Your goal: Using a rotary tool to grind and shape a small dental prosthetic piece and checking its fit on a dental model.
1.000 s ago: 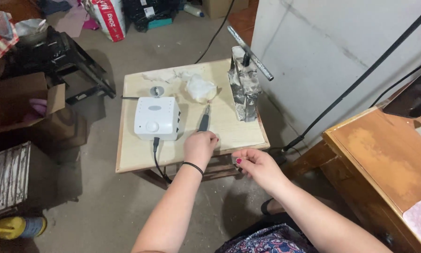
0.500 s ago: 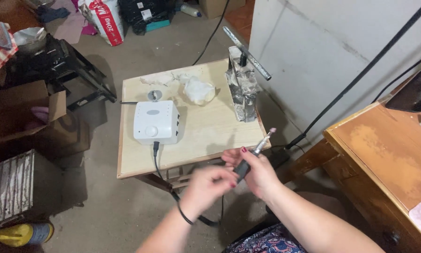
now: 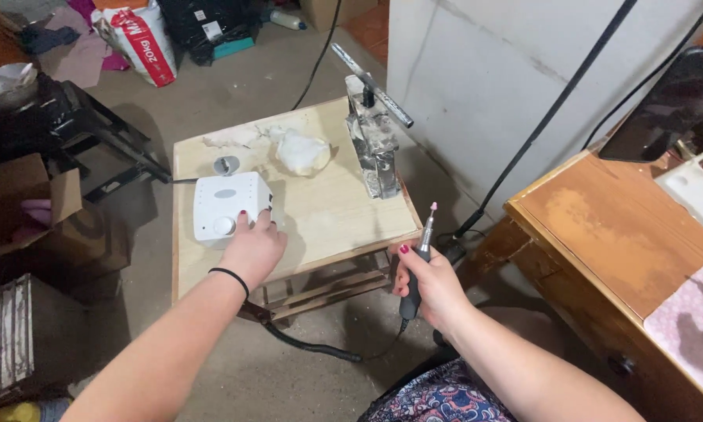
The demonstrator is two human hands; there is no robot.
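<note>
Right hand [image 3: 433, 285] fingers clenched round drill handpiece [image 3: 418, 262], near upright, tip up; left hand [image 3: 251, 248] fingers seemingly loose on white control box [image 3: 228, 205].

The left hand [image 3: 251, 248] reaches forward on an outstretched arm, palm down, fingers [image 3: 246, 220] spread and pressing flat, a dark band round the wrist. The right hand [image 3: 425, 285] sits nearer the body, fingers curled into a closed fist, thumb up, forearm angled inward.
</note>
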